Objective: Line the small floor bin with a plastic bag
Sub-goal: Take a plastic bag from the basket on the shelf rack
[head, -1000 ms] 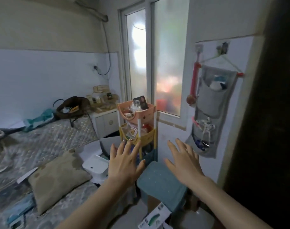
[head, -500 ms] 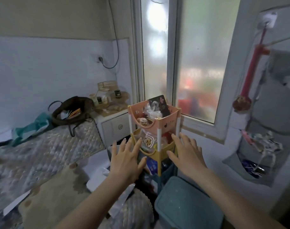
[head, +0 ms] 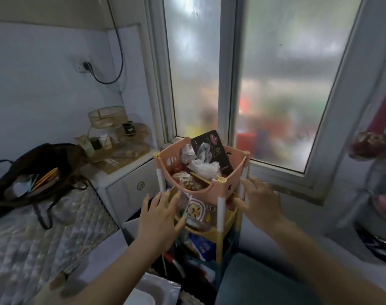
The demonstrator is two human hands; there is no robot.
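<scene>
Corner of a small room, by the frosted window: a three-tier plastic storage rack is standing on the floor between the white bedside cabinet and a teal cushioned seat. The top pink tier is holding crumpled clear plastic bags, a black packet leaning upright at the back, and snack packs. The yellow middle tier is holding more packets, and the dark bottom tier is too shadowed to itemise. The left hand is hovering in front of the rack at the level of the yellow tier, fingers spread wide and holding nothing, their tips lying just beside the left white post. The right hand is reaching at the rack's right side, fingers spread wide too and empty, the fingertips near the pink tier's right corner; whether they are touching it cannot be told. The clear plastic bags are lying above and between both hands, apart from the fingers. A white rounded object with a shiny liner is showing at the bottom edge below the left forearm; whether it is the floor bin cannot be told. A black bag is lying open on the quilted bed to the left, and gold wire baskets are sitting on the cabinet top.
</scene>
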